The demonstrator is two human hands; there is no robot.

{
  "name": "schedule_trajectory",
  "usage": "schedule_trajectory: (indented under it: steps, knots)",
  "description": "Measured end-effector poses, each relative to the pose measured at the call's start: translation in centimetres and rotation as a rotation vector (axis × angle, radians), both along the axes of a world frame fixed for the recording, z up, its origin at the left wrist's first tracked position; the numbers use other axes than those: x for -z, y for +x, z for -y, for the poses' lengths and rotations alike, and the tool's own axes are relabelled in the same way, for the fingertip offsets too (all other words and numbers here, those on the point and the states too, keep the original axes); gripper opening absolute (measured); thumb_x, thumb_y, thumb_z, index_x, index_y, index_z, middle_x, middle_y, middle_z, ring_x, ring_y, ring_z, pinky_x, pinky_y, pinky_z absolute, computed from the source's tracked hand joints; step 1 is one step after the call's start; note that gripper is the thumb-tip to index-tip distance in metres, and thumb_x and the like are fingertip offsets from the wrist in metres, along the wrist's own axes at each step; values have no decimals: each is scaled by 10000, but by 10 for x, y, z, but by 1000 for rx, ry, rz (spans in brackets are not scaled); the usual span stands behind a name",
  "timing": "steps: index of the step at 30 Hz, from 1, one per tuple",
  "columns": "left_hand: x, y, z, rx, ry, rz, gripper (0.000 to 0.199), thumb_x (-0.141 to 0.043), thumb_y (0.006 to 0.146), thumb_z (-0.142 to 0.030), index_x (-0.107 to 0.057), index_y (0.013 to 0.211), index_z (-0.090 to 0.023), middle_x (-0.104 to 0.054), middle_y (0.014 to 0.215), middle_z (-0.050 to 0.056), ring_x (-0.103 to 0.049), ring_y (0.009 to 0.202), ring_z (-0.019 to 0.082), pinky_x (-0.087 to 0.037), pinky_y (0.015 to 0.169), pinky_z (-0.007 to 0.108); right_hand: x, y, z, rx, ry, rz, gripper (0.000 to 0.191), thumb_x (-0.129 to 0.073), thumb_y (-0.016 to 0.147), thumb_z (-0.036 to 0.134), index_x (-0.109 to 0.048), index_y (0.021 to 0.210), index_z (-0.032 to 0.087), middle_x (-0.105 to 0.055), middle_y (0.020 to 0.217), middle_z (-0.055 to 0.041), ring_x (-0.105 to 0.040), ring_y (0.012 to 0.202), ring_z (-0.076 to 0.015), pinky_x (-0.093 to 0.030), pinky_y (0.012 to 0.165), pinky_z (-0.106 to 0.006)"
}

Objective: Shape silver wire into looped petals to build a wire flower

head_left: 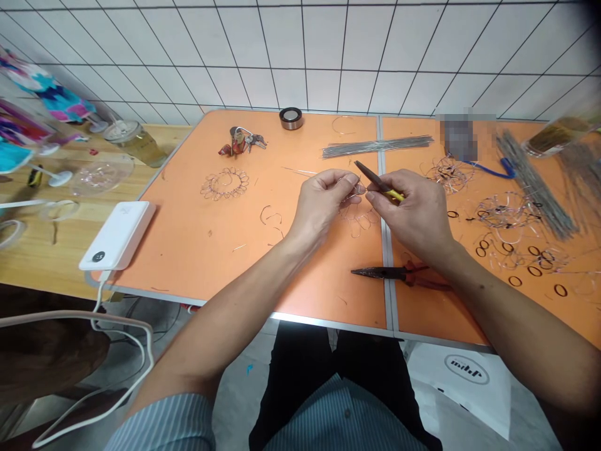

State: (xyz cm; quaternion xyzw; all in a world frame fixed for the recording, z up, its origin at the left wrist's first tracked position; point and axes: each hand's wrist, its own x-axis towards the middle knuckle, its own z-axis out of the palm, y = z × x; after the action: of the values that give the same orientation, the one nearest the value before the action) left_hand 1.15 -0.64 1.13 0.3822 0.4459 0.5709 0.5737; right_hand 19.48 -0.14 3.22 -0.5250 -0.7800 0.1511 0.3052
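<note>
My left hand (pixel 323 197) pinches a bent piece of thin wire (pixel 357 186) between thumb and fingers. Loops of a wire flower shape (pixel 357 216) hang below the fingertips, just over the orange table. Close beside it, my right hand (pixel 413 203) is closed around yellow-handled pliers (pixel 375 176). Their dark tapered jaws point up and to the left; the rest of the handle is hidden in the palm. The right fingertips almost meet the wire, but whether they touch it I cannot tell. Under my right wrist lie red-handled long-nose pliers (pixel 382 272).
A looped wire ring (pixel 225 183), keys (pixel 241 141) and a tape roll (pixel 291 118) lie on the orange table (pixel 188 250). Wire bundles (pixel 375 146), tangled wire (pixel 507 210) and several small dark rings (pixel 515 281) are spread rightward. A white power bank (pixel 117 235) sits at the left edge.
</note>
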Motion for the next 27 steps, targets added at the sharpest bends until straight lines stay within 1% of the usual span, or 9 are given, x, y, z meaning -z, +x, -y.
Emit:
schedule_trajectory:
  steps: [3,8,11,15,19,23,27]
  knots:
    - [1,0,-1,7,-1,17,254,-926,955,-400,-784,873,-206,-815,902,19,-768,844,113,-651,943,260,-1,0,0,-11,-1,10,210,-668,1051,408,-866,1064,340,-862,1152,-115,-774,1102,-393,-556,973,-540]
    - [2,0,-2,21,-11,49,258,-941,947,-392,-783,870,-203,-811,894,17,-750,808,106,-643,907,254,3,1,-2,-25,48,19,220,-661,1064,374,-874,1080,321,-857,1143,-131,-780,1108,-390,-562,974,-539]
    - [2,-1,-2,29,-12,77,277,-964,929,-389,-778,863,-194,-797,878,15,-732,780,99,-629,863,244,12,2,-6,-29,138,31,196,-671,1051,330,-865,1068,310,-868,1119,-118,-791,1067,-372,-579,933,-523]
    - [2,-1,-2,36,-14,86,292,-964,932,-369,-765,834,-179,-760,845,9,-684,730,83,-589,783,224,22,2,-11,-27,248,44,154,-695,1000,239,-841,1002,289,-868,1036,-94,-797,987,-337,-580,849,-474]
    - [4,-1,-4,36,-21,92,263,-955,939,-326,-770,824,-179,-739,827,0,-674,733,80,-604,802,225,22,3,-11,-24,233,69,124,-708,1004,242,-823,986,283,-864,1028,-93,-796,985,-331,-568,834,-457]
    - [7,-1,-6,41,-29,79,237,-930,965,-314,-777,840,-182,-760,834,5,-693,733,82,-628,836,232,20,2,-10,-7,203,87,114,-705,1009,245,-811,987,283,-866,1062,-98,-793,1019,-336,-554,836,-454]
    - [7,-1,-6,41,-14,47,220,-872,1006,-291,-768,845,-183,-770,834,8,-712,723,83,-622,809,223,19,2,-9,3,196,103,125,-691,1036,264,-816,1025,270,-869,1111,-108,-791,1055,-342,-539,835,-451]
